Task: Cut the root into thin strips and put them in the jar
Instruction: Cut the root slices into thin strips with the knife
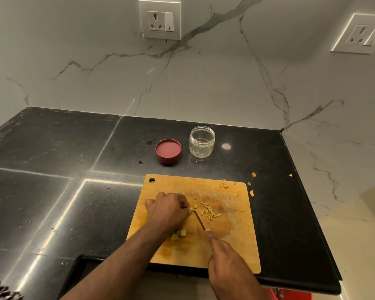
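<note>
One wooden chopping board (225,245), one clear glass jar (201,142), one red round lid (168,150), two white wall sockets (159,19) (359,35), perhaps a dozen yellow root strips (208,211).

Bare counter (52,191) lies left of the board (236,245); lid (168,150) and jar (201,141) stand beyond it.

Cutting board (236,245) sits at counter (74,202) front edge. Jar (201,141) stands behind board; lid (168,150) just left of jar. On board: strips (209,211) mid, w/ knife (200,220) just left, root chunks (179,234) nearer front-left. Scraps (251,192) on counter off board's far-right corner.
</note>
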`<action>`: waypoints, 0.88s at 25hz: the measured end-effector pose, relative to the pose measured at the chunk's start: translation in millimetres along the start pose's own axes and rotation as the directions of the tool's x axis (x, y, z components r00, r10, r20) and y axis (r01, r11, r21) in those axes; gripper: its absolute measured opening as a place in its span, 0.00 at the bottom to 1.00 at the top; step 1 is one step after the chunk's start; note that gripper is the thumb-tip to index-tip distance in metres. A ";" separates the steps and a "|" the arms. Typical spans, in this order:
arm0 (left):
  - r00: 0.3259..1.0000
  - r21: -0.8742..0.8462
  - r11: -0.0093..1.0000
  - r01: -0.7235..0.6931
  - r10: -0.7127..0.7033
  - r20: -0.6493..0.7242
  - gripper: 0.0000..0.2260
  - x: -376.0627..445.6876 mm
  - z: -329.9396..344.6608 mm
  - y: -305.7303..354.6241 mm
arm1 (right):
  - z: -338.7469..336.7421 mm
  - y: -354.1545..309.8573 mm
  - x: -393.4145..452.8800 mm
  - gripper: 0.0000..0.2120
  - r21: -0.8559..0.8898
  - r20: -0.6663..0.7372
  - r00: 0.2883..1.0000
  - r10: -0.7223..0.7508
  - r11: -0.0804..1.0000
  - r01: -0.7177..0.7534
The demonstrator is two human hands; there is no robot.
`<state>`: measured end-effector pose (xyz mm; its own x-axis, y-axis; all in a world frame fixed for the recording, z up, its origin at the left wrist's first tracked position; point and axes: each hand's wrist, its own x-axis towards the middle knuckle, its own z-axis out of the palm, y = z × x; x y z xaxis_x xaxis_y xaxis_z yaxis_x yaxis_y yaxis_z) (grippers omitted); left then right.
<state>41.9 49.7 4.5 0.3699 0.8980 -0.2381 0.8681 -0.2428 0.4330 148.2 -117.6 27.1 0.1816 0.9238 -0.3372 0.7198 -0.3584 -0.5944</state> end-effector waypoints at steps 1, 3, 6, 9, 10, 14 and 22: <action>1.000 -0.008 1.000 0.005 -0.005 0.004 0.06 -0.3 -0.3 -0.3 | -2.3 1.2 -0.4 0.27 0.005 -0.012 1.000 -0.004 1.000 0.004; 1.000 -0.021 1.000 0.016 -0.016 0.003 0.07 -0.7 0.1 -0.1 | -6.8 1.4 1.0 0.26 0.021 -0.041 0.999 -0.018 1.000 0.019; 0.999 -0.044 0.998 0.034 -0.035 -0.007 0.07 -1.2 2.3 0.4 | -9.1 -1.4 5.4 0.25 0.028 -0.050 0.998 -0.043 0.999 0.044; 0.999 -0.044 0.998 0.046 -0.046 -0.012 0.07 -0.9 3.0 1.3 | -6.7 -3.7 7.9 0.25 0.031 -0.038 0.997 -0.064 0.997 0.065; 0.999 -0.043 0.998 0.048 -0.049 -0.015 0.07 -0.7 3.5 2.2 | -6.1 -3.8 9.1 0.26 0.031 -0.034 0.997 -0.068 0.997 0.069; 0.998 -0.052 0.997 0.056 -0.057 -0.025 0.05 -0.6 4.5 2.8 | -5.4 -5.2 15.4 0.26 0.012 -0.015 0.997 -0.075 0.997 0.075; 0.997 -0.069 0.995 0.070 -0.071 -0.001 0.04 2.3 4.0 0.5 | -5.4 7.7 -1.8 0.26 0.025 0.008 0.999 -0.052 0.998 0.052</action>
<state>44.5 50.2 0.6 0.3073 0.9133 -0.2673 0.8672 -0.1531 0.4738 157.0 -121.3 27.0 0.1387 0.9400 -0.3118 0.7116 -0.3135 -0.6288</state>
